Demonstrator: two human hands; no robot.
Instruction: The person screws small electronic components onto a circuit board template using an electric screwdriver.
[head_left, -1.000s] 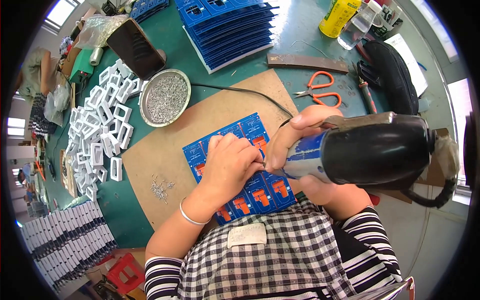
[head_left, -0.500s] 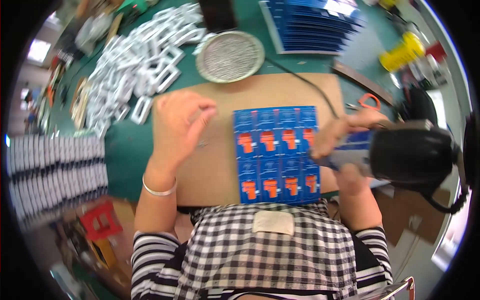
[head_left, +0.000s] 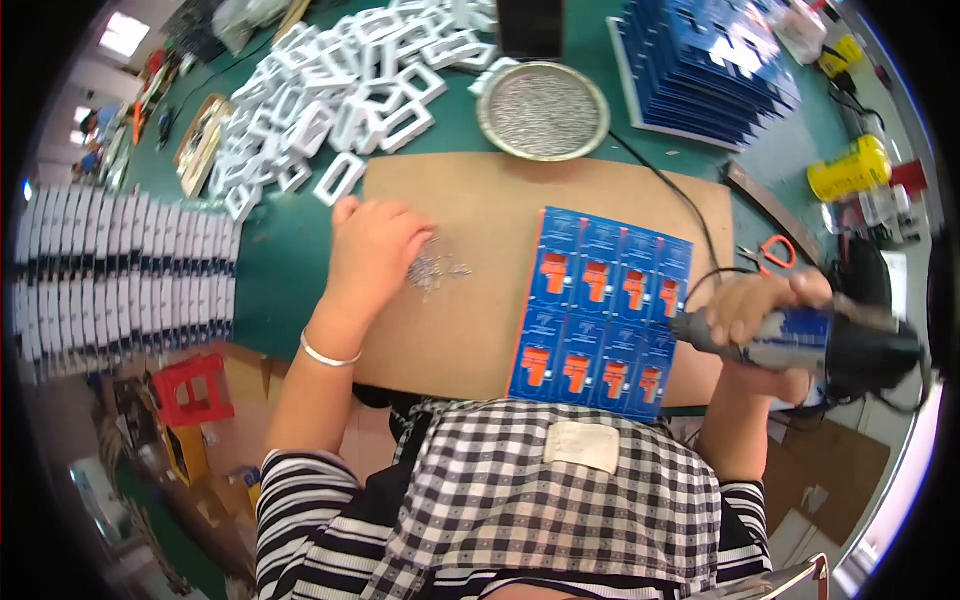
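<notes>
In my right hand (head_left: 750,310) is a corded power screwdriver (head_left: 785,340), grey and blue with a black rear end. It lies nearly level, its nose pointing left over the right edge of a blue printed panel (head_left: 603,322) with orange shapes. Whether the nose touches the panel is not clear. My left hand (head_left: 375,250) is at a small heap of silvery screws (head_left: 430,270) on a brown board (head_left: 480,340). Its fingers are curled together at the heap's edge, and what they pinch, if anything, is hidden.
Beyond the board stands a round bowl (head_left: 543,112) full of small metal pieces. White rectangular frames (head_left: 340,95) are piled far left, blue panels (head_left: 700,75) stacked far right. Orange-handled pliers (head_left: 775,255) and a yellow can (head_left: 850,170) lie right; stacked white pieces (head_left: 130,290) stand left.
The view has shifted, so the table's things sit farther right. My left hand has come down to the screw heap, its fingers curled. The screwdriver stays in my right hand by the panel's right edge.
</notes>
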